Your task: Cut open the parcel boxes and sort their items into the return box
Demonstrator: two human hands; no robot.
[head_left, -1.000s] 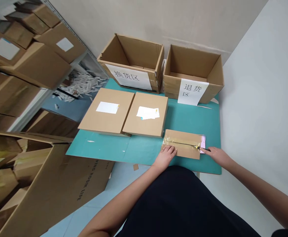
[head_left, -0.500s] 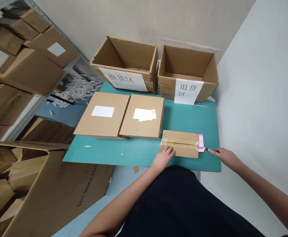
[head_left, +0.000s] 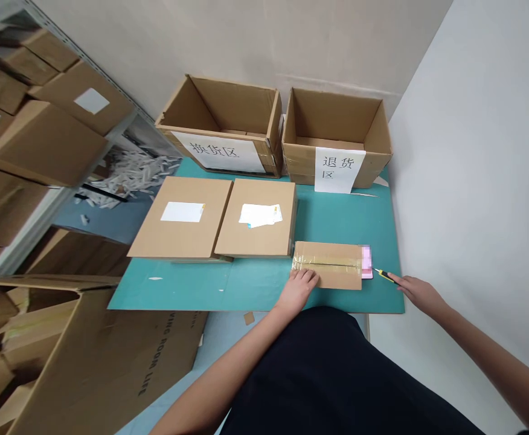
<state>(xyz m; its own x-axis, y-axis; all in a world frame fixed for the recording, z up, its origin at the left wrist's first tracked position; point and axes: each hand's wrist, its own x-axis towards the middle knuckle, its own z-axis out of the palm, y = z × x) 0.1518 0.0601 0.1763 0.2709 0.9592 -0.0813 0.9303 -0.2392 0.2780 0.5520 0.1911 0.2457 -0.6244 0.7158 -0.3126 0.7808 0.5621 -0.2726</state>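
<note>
My left hand [head_left: 298, 291] lies over the near edge of a flat cardboard parcel [head_left: 328, 272], pressing on it with the fingers. Clear packing tape runs lengthwise across the parcel, with a thin dark slit along its middle. At the parcel's right end is a pink label [head_left: 366, 262], blurred and unreadable. My right hand [head_left: 419, 295] grips a yellow-and-black box cutter [head_left: 384, 275] just right of that label, with the blade tip off the parcel.
Two flat cardboard boxes with white labels [head_left: 255, 217] lie left of the parcel on a teal mat [head_left: 337, 217]. Beyond stand two open cartons [head_left: 219, 124] with Chinese paper signs. Stacked cartons and shredded white paper fill the left; a wall bounds the right.
My right hand and the cutter have moved rightward, off the parcel's tape and past the pink label. My left hand stays on the parcel. The whole view has drifted slightly.
</note>
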